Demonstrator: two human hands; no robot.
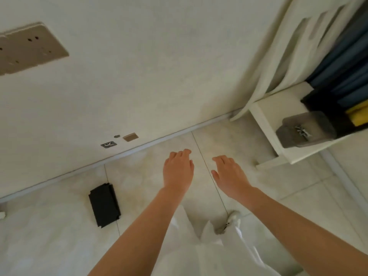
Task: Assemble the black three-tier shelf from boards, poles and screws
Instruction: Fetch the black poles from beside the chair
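Hands (203,172) empty, black board (104,205) on floor (59,236)

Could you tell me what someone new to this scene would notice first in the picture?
The two bare hands, left hand and right hand, reach out empty over the pale tiled floor at centre. A single black shelf board lies flat on the floor to their left, near the wall. At the right stands a white cabinet, with crumpled clear plastic wrap at the bottom between the forearms.
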